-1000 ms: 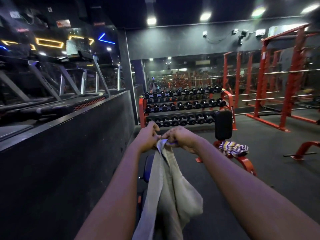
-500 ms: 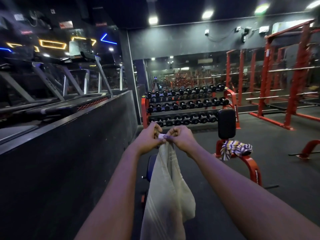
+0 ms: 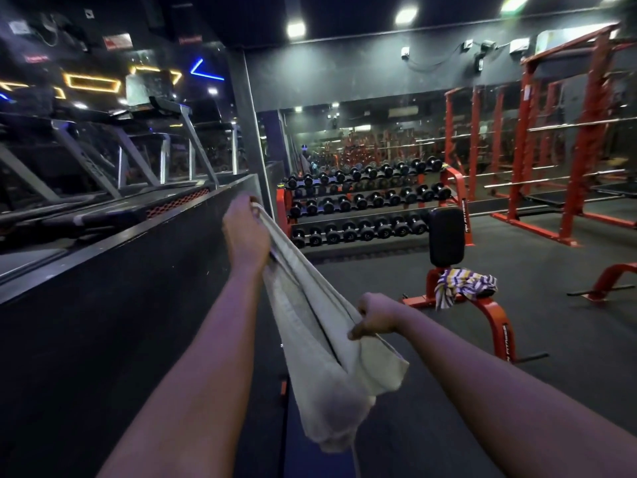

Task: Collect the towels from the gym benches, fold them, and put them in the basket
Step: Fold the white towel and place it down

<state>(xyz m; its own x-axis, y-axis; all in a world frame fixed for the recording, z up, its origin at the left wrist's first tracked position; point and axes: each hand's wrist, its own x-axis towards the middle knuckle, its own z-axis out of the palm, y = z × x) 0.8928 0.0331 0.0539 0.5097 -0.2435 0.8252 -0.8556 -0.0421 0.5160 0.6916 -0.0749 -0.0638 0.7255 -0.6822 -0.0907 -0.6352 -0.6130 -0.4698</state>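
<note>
Head view: the grey towel is up in the air, pulled into a long strip between both hands. The right hand is low and close to the body. Its fingers are clamped on the near part, and a loose end hangs down under it. The left hand is higher and farther out, with its fingers clamped on the far end. So the towel runs from near-right up to far-left. I think the next fold needs the two hands to meet. Past them, a striped towel lies on a red bench on the dark floor. Farther back stand a dumbbell rack and red frames. No basket shows.
</note>
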